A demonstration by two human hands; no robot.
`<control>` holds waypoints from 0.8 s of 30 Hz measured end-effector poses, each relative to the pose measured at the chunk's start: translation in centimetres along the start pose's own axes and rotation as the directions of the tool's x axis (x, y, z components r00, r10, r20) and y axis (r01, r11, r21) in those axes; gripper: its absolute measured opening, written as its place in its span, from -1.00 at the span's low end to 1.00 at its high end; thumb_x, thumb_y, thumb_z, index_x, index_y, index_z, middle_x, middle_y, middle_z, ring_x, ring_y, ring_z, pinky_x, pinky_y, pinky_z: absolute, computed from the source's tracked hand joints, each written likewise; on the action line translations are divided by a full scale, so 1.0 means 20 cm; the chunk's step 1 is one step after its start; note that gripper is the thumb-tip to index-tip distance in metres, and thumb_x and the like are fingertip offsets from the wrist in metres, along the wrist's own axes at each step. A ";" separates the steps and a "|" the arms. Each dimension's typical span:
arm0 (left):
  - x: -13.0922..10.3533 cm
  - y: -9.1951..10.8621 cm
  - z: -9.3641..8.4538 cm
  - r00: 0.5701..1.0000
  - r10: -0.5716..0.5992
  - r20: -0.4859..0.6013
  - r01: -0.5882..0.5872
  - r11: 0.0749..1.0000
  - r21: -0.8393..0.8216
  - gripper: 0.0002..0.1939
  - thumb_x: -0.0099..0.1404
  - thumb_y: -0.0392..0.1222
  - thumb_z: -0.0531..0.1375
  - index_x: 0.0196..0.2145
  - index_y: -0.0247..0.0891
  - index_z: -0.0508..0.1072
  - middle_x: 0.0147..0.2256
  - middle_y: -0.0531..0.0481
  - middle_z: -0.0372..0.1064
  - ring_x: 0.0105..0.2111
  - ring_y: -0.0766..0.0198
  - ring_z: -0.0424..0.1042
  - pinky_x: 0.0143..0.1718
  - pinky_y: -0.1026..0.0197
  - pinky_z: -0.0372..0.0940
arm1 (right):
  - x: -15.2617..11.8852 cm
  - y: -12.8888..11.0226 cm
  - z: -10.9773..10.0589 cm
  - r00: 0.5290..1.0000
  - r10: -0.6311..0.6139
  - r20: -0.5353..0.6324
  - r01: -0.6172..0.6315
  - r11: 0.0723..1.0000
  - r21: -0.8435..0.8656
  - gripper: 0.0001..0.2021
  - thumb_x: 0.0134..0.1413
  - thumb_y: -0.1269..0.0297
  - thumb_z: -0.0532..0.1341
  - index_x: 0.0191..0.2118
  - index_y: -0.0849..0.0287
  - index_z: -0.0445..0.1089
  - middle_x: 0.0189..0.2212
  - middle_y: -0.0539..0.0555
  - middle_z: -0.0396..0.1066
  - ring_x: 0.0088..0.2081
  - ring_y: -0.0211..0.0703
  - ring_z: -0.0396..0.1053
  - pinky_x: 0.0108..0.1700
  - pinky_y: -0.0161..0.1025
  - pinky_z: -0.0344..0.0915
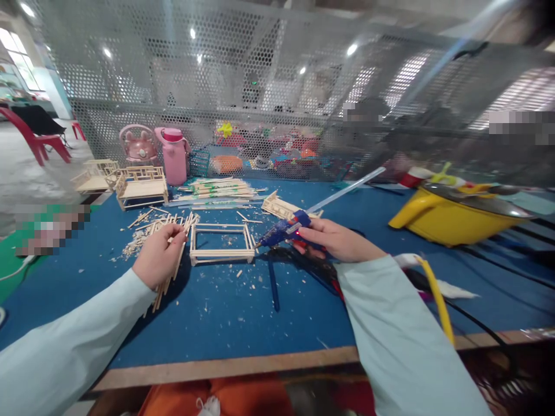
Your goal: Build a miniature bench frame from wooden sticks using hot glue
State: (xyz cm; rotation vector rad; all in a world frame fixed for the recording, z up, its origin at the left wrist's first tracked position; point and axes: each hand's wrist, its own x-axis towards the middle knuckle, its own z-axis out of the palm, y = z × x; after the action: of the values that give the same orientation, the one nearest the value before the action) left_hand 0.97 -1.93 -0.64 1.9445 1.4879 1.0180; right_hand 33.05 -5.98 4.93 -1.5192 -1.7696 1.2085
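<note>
My left hand (158,256) curls over loose sticks (176,268) at eleven o'clock (pinching one? I cannot tell); my right hand (340,240) grips the glue gun (281,231) at one, seemingly angling its nozzle to reach the stick frame (222,253) at twelve.

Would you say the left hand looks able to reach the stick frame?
Probably yes: only loose sticks seem to lie between the left hand and the stick frame; the glue gun is opposite.
</note>
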 end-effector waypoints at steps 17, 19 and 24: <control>0.00 0.00 0.00 0.999 0.022 -0.025 -0.024 0.998 -0.063 -0.75 0.16 -0.04 0.01 -0.38 -0.25 0.35 -0.47 0.04 0.38 -0.48 0.28 0.33 -0.43 0.28 0.18 | -0.02 0.00 -0.03 0.994 -0.071 -0.088 0.070 0.997 -0.015 -0.63 -0.07 -0.07 0.13 -0.42 0.21 0.25 -0.52 0.03 0.36 -0.68 -0.41 0.09 -0.65 -0.34 -0.01; 0.01 0.01 0.00 0.998 0.010 -0.059 -0.016 0.994 -0.110 -0.75 0.15 -0.04 0.02 -0.37 -0.26 0.36 -0.46 0.04 0.37 -0.48 0.29 0.32 -0.42 0.29 0.19 | -0.01 0.00 -0.02 0.987 -0.122 -0.104 0.125 0.992 0.021 -0.64 -0.05 -0.05 0.12 -0.36 0.21 0.26 -0.44 0.08 0.40 -0.67 -0.40 0.10 -0.64 -0.33 0.01; 0.02 0.04 -0.01 0.987 -0.017 -0.162 -0.023 0.970 -0.241 -0.77 0.15 -0.12 0.03 -0.32 -0.29 0.37 -0.44 0.06 0.34 -0.52 0.35 0.26 -0.46 0.32 0.18 | 0.03 -0.06 0.12 0.964 -0.235 -0.123 0.240 0.971 0.023 -0.74 -0.07 0.12 0.17 -0.31 0.20 0.29 -0.55 0.00 0.35 -0.66 -0.35 0.12 -0.57 -0.30 0.09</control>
State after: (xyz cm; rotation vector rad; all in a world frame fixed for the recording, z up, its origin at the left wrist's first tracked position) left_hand 1.35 -1.85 0.07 1.7261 1.3711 1.3217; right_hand 30.25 -6.16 4.67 -1.2865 -1.7809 1.0055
